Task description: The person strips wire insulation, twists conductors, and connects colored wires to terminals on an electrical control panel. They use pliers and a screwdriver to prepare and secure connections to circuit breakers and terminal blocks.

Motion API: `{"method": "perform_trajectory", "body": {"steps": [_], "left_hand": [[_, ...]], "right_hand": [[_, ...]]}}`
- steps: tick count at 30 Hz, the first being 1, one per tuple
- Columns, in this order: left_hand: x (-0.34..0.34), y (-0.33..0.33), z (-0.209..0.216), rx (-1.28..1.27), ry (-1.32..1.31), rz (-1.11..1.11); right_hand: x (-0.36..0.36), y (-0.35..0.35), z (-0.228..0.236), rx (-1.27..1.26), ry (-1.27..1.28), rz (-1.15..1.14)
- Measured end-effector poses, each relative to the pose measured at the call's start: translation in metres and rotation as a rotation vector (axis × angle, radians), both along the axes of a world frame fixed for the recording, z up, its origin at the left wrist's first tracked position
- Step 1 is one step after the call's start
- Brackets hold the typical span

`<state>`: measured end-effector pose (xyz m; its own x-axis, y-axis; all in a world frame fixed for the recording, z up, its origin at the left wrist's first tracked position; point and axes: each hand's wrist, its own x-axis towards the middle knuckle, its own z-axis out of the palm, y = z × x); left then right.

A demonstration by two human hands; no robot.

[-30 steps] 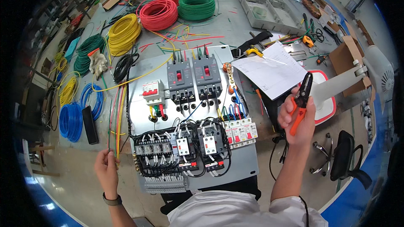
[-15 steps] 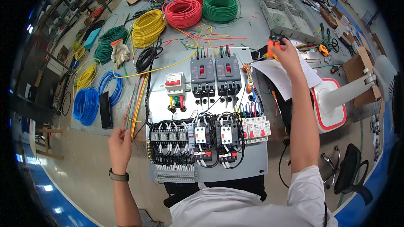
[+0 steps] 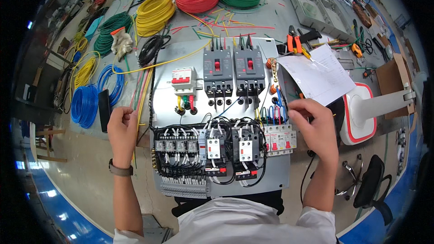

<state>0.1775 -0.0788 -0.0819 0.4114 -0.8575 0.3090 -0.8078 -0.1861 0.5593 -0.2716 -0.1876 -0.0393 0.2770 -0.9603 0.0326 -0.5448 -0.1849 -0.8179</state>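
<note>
Orange-handled wire strippers (image 3: 297,43) were out of right grip (image 3: 316,126), lay upper right of frame; right grip, loosely spread, seemed empty, likely freed for finger work near miniature breakers (image 3: 281,139). Left grip (image 3: 123,131), left of centre, curled beside loose wires (image 3: 145,94); could not tell whether pinching one.

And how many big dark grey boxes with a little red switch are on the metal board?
2. The left breaker is at the top middle of the metal board; the right breaker stands beside it. None seem hidden.
</note>
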Motion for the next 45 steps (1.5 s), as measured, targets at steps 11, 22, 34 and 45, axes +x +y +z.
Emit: {"method": "perform_trajectory", "body": {"steps": [11,22,34,45], "left_hand": [[-0.159,-0.113,0.033,0.400,-0.316,-0.749],[-0.193,-0.128,0.021,0.630,-0.642,-0.696],[-0.208,-0.120,0.001,0.486,-0.765,-0.561],[-0.213,-0.130,0.002,0.679,-0.646,-0.406]], "right_hand": [[0.037,-0.083,-0.044,-0.498,0.638,0.462],[0.025,-0.096,-0.049,-0.683,0.697,0.767],[0.021,-0.094,-0.068,-0.816,0.731,0.724],[0.023,-0.097,-0.061,-0.835,0.782,0.824]]}}
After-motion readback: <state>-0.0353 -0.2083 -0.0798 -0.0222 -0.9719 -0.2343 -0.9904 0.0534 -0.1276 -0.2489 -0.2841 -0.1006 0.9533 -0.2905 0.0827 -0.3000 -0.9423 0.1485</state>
